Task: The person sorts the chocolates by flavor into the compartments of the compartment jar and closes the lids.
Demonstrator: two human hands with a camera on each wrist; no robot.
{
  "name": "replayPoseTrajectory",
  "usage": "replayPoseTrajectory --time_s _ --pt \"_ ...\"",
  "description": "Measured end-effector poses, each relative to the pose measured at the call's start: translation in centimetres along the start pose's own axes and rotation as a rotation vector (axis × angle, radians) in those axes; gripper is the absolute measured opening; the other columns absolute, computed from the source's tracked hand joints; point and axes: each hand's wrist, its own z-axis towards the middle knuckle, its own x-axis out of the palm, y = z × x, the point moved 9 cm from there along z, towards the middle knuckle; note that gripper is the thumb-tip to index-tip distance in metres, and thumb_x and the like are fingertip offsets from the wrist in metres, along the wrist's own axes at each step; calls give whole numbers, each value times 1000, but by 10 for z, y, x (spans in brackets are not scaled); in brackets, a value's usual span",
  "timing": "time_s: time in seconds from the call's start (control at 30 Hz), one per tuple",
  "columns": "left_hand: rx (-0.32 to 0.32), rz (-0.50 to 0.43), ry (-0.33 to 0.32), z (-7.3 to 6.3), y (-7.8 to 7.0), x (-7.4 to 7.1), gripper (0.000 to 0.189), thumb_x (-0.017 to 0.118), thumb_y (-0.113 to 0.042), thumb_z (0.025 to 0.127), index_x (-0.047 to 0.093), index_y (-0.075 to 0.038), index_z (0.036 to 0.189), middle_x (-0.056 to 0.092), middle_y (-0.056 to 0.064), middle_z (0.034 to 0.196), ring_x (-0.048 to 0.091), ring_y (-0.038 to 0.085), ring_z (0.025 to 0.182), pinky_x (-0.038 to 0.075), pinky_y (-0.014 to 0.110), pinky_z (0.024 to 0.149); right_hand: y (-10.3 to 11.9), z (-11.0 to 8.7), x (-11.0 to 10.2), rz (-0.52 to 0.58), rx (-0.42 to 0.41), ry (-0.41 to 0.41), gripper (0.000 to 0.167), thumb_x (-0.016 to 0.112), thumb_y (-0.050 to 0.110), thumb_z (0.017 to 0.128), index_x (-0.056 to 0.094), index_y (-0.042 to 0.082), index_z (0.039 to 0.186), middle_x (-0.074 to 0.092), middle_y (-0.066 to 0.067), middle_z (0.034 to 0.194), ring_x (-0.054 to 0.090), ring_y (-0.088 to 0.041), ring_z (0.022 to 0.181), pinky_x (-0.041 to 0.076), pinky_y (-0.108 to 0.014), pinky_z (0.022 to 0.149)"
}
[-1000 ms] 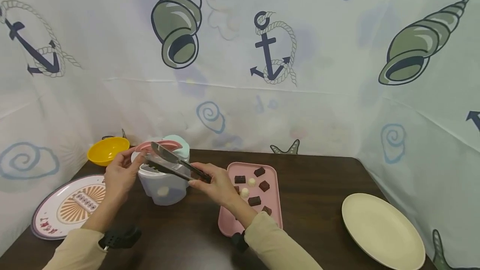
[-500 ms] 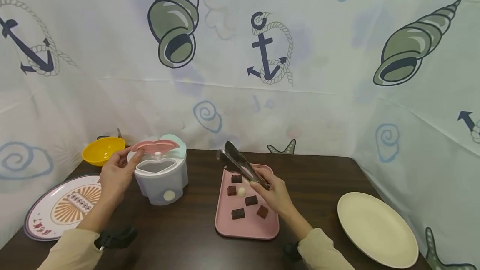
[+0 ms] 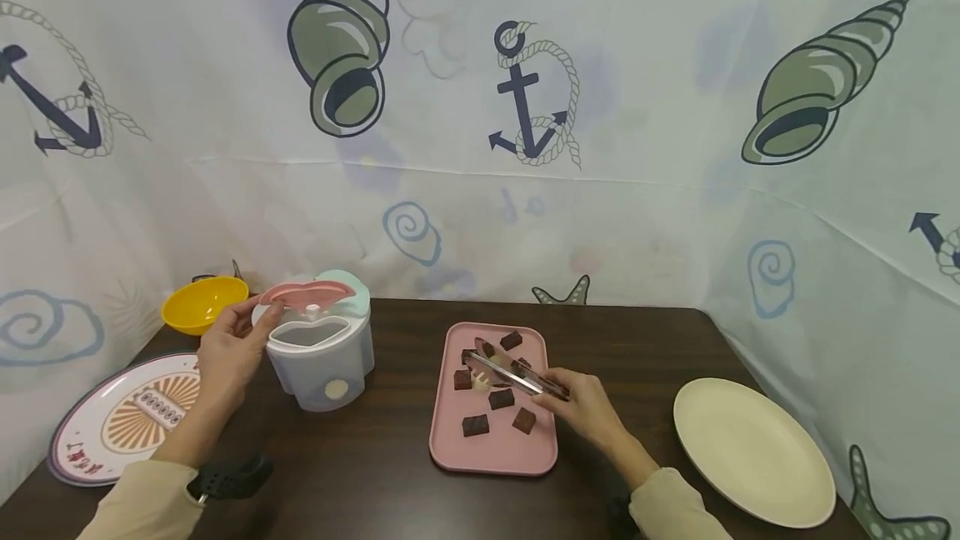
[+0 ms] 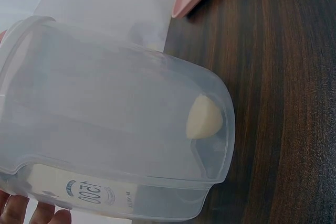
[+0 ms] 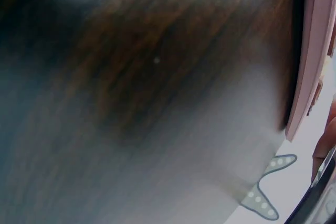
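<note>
My left hand (image 3: 228, 357) pinches the raised pink lid (image 3: 306, 295) of a translucent plastic container (image 3: 315, 369), thumb in front. One cream-coloured piece (image 4: 205, 118) lies at the bottom inside, seen through the wall in the left wrist view. My right hand (image 3: 588, 411) grips metal tongs (image 3: 517, 376), whose tips are over the upper part of a pink tray (image 3: 498, 457). Several dark chocolate pieces (image 3: 475, 426) lie spread on the tray, with a cream piece (image 3: 481, 382) just below the tongs. Whether the tips touch anything is unclear.
A yellow bowl (image 3: 201, 307) stands behind my left hand. On the left lies a printed white plate (image 3: 78, 432), partly behind my forearm. A cream oval plate (image 3: 753, 452) is at the right. Patterned cloth (image 3: 637, 232) hangs behind the dark table (image 3: 360, 473).
My right hand has carried the tongs from over the container rightward, then lowered them onto the tray area. My left hand has stayed at the pink lid. The piece inside the container remains there.
</note>
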Motion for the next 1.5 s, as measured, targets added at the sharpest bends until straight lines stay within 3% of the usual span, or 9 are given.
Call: replayPoseTrajectory --time_s 0.43,0.53,0.67,0.8,0.9,1.1,1.23,1.33,1.5 --pt "2 16 -3 4 6 1 65 60 -54 84 50 -14 135 53 13 135 52 22 118 48 17 87 -2 4 8 1 11 73 30 75 23 78 69 4 100 64 1 78 45 -6 60 37 -17 49" --pt "33 -4 -21 28 35 5 63 62 -55 82 52 -19 133 56 9 133 53 23 118 50 18 84 -4 4 9 5 23 88 29 75 23 78 69 3 100 63 2 76 45 -6 59 37 -17 49" --pt "75 29 -67 76 97 15 59 62 -62 77 54 -35 129 60 -3 129 55 16 113 48 9 73 -6 4 10 8 37 104 28 75 23 79 69 3 98 61 3 74 45 -5 59 37 -17 49" --pt "107 50 -74 99 125 21 59 62 -64 76 52 -41 129 59 -7 129 55 14 113 49 10 73 -9 3 10 1 48 102 27 75 22 79 69 4 98 61 2 75 46 -5 60 38 -18 49" --pt "92 45 -42 86 106 18 61 61 -62 78 52 -34 131 58 -1 132 54 20 117 51 16 78 -11 3 10 8 56 106 28 75 22 79 69 3 99 61 2 76 46 -5 60 39 -18 49" --pt "41 15 -8 21 27 5 67 60 -57 83 50 -15 134 54 13 134 50 29 120 51 25 87 -10 4 10 19 47 108 23 74 20 80 70 4 96 60 3 73 45 -5 58 38 -18 48" --pt "11 47 17 0 2 2 72 55 -58 85 45 -11 138 51 14 137 48 31 124 47 32 95 -10 4 10 17 52 109 25 74 19 80 70 3 98 60 3 74 44 -4 58 37 -18 48" --pt "9 49 20 8 10 3 70 56 -57 85 45 -13 138 51 13 137 48 31 124 48 31 93 -10 5 9 22 42 102 24 73 18 81 69 3 99 62 2 75 44 -3 58 38 -17 48" --pt "76 27 -25 54 65 10 61 60 -61 80 53 -29 131 59 -1 130 55 13 113 48 9 75 -9 3 7 8 16 74 23 72 17 82 69 1 99 63 1 75 44 -2 58 39 -17 48"
